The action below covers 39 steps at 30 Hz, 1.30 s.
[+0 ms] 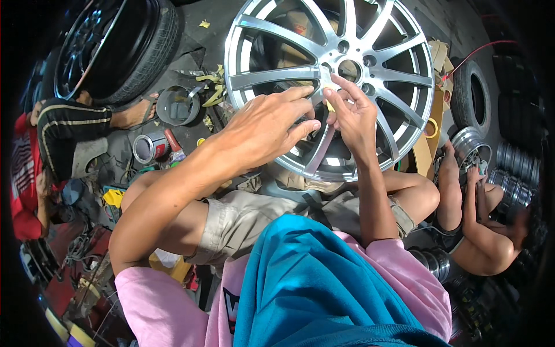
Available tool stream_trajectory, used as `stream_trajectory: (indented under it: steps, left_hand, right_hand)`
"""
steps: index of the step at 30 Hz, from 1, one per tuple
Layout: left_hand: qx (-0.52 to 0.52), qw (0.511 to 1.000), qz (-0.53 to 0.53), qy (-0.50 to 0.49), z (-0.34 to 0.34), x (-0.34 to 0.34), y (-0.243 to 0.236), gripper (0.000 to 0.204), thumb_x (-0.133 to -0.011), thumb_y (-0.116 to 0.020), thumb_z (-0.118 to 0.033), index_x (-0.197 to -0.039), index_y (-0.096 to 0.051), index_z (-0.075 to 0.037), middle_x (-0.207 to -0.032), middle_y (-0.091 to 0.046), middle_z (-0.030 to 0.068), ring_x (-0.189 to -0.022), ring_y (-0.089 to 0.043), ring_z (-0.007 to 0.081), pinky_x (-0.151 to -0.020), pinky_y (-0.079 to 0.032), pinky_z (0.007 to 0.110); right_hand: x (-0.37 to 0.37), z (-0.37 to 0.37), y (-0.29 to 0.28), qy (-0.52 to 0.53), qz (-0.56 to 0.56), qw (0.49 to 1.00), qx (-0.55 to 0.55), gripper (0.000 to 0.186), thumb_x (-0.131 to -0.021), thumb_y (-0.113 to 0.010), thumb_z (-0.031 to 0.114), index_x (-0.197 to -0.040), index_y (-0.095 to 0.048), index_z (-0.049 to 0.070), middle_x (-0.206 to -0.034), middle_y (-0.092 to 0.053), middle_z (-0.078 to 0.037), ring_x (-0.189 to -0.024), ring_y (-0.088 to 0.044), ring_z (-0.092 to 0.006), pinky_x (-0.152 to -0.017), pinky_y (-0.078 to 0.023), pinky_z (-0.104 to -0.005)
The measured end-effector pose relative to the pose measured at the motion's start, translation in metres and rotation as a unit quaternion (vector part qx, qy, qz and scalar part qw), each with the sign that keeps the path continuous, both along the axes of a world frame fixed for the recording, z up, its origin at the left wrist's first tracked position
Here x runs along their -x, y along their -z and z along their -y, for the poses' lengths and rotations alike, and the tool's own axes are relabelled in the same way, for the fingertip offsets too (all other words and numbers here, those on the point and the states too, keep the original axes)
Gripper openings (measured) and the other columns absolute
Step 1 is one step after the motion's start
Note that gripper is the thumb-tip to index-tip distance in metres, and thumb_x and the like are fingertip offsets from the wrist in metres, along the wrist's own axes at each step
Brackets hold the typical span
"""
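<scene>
A silver multi-spoke alloy wheel rim (254, 46) stands tilted in front of my knees. My left hand (269, 124) lies over its lower spokes, fingers curled against the metal near the hub. My right hand (352, 113) pinches a small yellow strip (330, 106), maybe tape, against a spoke just below the hub hole (348, 69). Whether the left fingers also touch the strip is hidden.
A tyre on a dark rim (115, 46) leans at the upper left beside a seated person in a striped dark sleeve (63, 124). An open tin can (147, 147) and a grey bowl (176, 107) lie on the floor. Another person (485, 231) sits at the right among stacked rims (471, 144).
</scene>
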<state>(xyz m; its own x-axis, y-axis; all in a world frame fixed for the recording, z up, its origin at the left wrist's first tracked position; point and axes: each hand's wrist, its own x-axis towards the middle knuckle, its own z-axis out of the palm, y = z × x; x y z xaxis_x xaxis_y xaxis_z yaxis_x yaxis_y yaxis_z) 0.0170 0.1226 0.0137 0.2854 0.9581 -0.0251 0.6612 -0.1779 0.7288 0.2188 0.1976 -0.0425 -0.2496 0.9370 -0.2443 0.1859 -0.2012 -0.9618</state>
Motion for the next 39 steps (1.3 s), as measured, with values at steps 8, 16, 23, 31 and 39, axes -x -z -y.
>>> stream_trajectory:
  steps: [8, 16, 23, 31, 39]
  left_hand:
    - [0.027, 1.000, -0.006, -0.011, -0.001, 0.001, 0.001, 0.028, -0.100, -0.070, -0.030, -0.098, -0.067, -0.002, -0.156, -0.052, 0.0242, -0.098, -0.070, 0.0479, -0.086, -0.056, 0.052]
    - [0.008, 0.999, -0.048, -0.025, 0.012, 0.008, -0.005, 0.024, -0.098, -0.073, -0.024, -0.095, -0.066, -0.001, -0.157, -0.050, 0.0260, -0.085, -0.069, 0.0487, -0.078, -0.056, 0.054]
    - [0.009, 0.998, -0.054, -0.031, 0.021, 0.012, -0.013, 0.023, -0.098, -0.072, -0.022, -0.093, -0.063, -0.001, -0.157, -0.049, 0.0277, -0.083, -0.069, 0.0480, -0.077, -0.055, 0.055]
    - [-0.022, 0.997, -0.079, -0.008, 0.023, 0.014, -0.009, 0.025, -0.096, -0.074, -0.020, -0.097, -0.063, 0.002, -0.153, -0.049, 0.0324, -0.083, -0.070, 0.0479, -0.078, -0.057, 0.054]
    - [0.047, 0.979, -0.199, 0.002, 0.042, 0.026, -0.030, 0.037, -0.094, -0.076, -0.020, -0.114, -0.063, 0.008, -0.146, -0.049, 0.0440, -0.088, -0.072, 0.0467, -0.084, -0.059, 0.053]
  right_hand:
    - [0.011, -0.005, 0.005, -0.017, 0.003, 1.000, 0.012, 0.044, -0.097, -0.080, 0.017, -0.137, -0.070, 0.002, -0.082, -0.069, -0.001, -0.057, -0.061, -0.0052, -0.048, -0.042, -0.0217]
    - [0.029, 0.012, 0.004, -0.051, -0.038, 0.998, 0.011, 0.042, -0.098, -0.080, 0.015, -0.137, -0.071, 0.002, -0.081, -0.064, 0.002, -0.057, -0.059, -0.0035, -0.048, -0.041, -0.0210]
    - [0.038, 0.021, 0.000, -0.055, -0.045, 0.997, 0.014, 0.044, -0.098, -0.079, 0.013, -0.139, -0.068, 0.000, -0.083, -0.063, 0.002, -0.059, -0.058, -0.0043, -0.050, -0.041, -0.0212]
    - [0.045, 0.023, -0.002, -0.066, -0.048, 0.997, 0.010, 0.041, -0.100, -0.076, 0.008, -0.139, -0.068, -0.001, -0.087, -0.064, 0.001, -0.063, -0.059, -0.0042, -0.052, -0.043, -0.0209]
    - [0.078, 0.034, 0.009, -0.123, -0.077, 0.988, -0.052, 0.032, -0.100, -0.072, 0.002, -0.132, -0.072, -0.003, -0.085, -0.065, 0.000, -0.066, -0.056, -0.0016, -0.055, -0.045, -0.0214]
